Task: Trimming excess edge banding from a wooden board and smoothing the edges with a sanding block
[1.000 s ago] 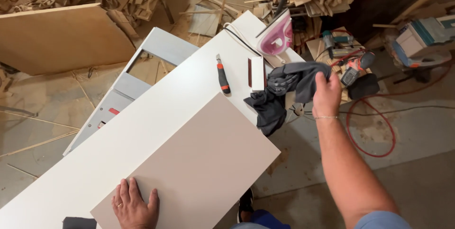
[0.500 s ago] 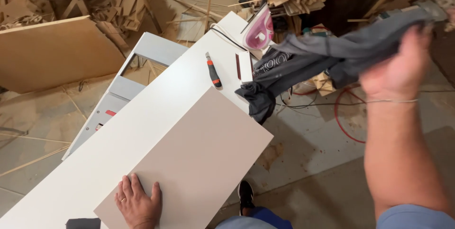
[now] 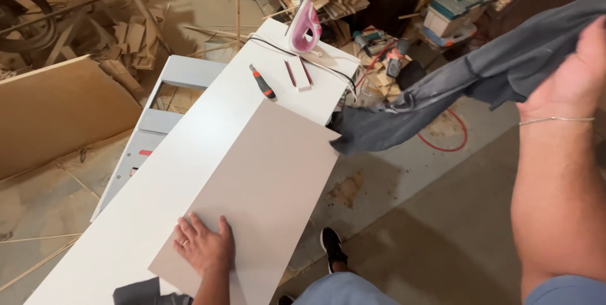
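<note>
My left hand (image 3: 203, 246) lies flat, fingers spread, on the near end of a pale grey rectangular panel (image 3: 265, 185). That panel rests on a long white board (image 3: 183, 153) and overhangs its right edge. My right hand (image 3: 571, 74) is raised at the right and grips a dark grey cloth (image 3: 442, 93), which hangs stretched in the air toward the panel's far right corner. On the far end of the white board lie a red-and-black handled knife (image 3: 261, 82), two small strips (image 3: 298, 72) and a pink-and-white clothes iron (image 3: 305, 25) standing upright with its black cord.
A brown wooden sheet (image 3: 57, 112) leans at the left. A light blue frame (image 3: 154, 125) lies beside the white board. Wood offcuts, power tools (image 3: 394, 52) and a red cable loop (image 3: 451, 131) litter the floor behind. My black shoe (image 3: 331, 248) stands below the panel.
My right hand has lifted the dark cloth off the clutter by the board's far end and swung it up and to the right. The left hand stays pressed on the panel.
</note>
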